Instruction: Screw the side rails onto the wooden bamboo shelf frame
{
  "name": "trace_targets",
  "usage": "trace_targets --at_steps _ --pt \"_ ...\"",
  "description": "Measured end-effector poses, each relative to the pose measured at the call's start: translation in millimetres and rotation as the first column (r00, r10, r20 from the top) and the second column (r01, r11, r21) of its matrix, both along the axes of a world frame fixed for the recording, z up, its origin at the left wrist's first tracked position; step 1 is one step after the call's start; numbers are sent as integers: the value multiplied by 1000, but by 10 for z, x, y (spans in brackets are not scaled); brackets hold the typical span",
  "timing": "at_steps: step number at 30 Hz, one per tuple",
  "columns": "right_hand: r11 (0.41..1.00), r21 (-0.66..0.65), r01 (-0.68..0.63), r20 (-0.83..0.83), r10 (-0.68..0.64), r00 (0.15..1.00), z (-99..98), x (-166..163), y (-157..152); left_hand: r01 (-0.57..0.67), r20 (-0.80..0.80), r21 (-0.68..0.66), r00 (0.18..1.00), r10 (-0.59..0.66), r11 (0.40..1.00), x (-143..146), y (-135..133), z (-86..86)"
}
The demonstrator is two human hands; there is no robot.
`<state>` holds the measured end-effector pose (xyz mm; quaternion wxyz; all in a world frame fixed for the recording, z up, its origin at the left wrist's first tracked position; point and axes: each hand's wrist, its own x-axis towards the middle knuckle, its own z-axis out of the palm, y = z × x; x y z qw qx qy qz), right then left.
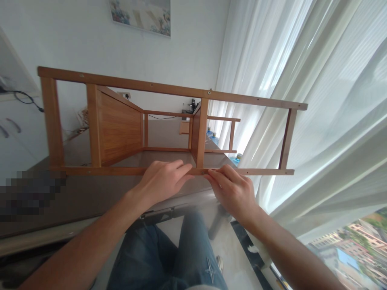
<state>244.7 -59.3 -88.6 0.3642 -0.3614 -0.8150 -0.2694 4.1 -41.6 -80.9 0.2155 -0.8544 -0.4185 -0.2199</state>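
A wooden shelf frame (121, 121) lies on its side on a grey table (99, 193), with two shelf boards fixed between long rails. My left hand (161, 179) rests on the near bottom rail (121, 170), fingers together and pressed against it beside the middle upright. My right hand (232, 189) is just right of that upright. Its fingers pinch at the same rail, and what they hold, if anything, is too small to make out.
White sheer curtains (302, 100) hang at the right, with a window view of buildings below. A white wall with a picture (142, 16) is behind. A cabinet with a cable stands at the far left. Small bottles sit at the table's far end.
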Motion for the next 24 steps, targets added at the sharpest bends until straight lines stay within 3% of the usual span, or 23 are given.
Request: trace_targets --at_steps 18,24 --pt "997 -21 72 -68 -74 995 -86 -24 -34 -5 26 13 1000 5 1000 22 0 -9" --pt "1000 -7 4 -62 -5 998 -123 8 -3 -13 24 -11 1000 13 1000 23 -19 -35"
